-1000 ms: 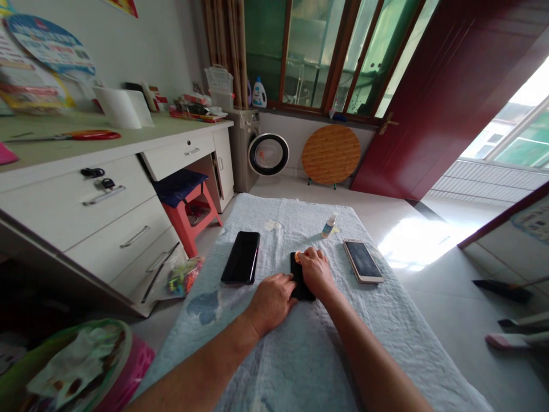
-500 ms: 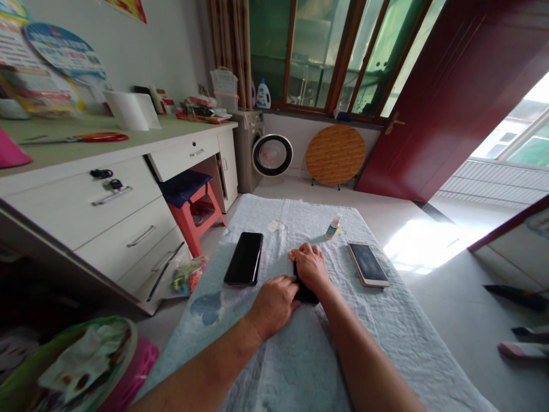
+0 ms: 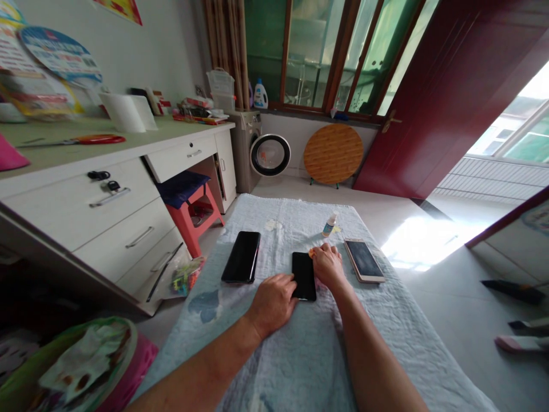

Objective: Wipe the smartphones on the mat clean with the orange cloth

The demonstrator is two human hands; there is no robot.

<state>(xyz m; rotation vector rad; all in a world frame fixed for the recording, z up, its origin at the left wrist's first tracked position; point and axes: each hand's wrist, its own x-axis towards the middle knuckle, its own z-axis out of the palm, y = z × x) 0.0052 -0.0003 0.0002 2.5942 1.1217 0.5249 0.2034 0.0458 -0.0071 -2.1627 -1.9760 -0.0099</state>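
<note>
On the blue cloth, the small phone lies flat, left hand at its edge (can't tell if gripping), right hand's grip narrow on an orange scrap. Seems mid-wipe, remainder unclear; bigger phone, gold phone untouched.

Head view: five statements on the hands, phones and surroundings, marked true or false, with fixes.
1. The left-hand grip touches the middle phone. True.
2. The right-hand grip holds the pale-framed phone. False: it holds a small orange item; that phone lies apart, to its right.
3. The middle phone lies between the left phone and the pale-framed phone. True.
4. The small bottle lies on its side. False: it stands upright on the cloth.
5. The round washing machine door is shut. False: it hangs open.
</note>
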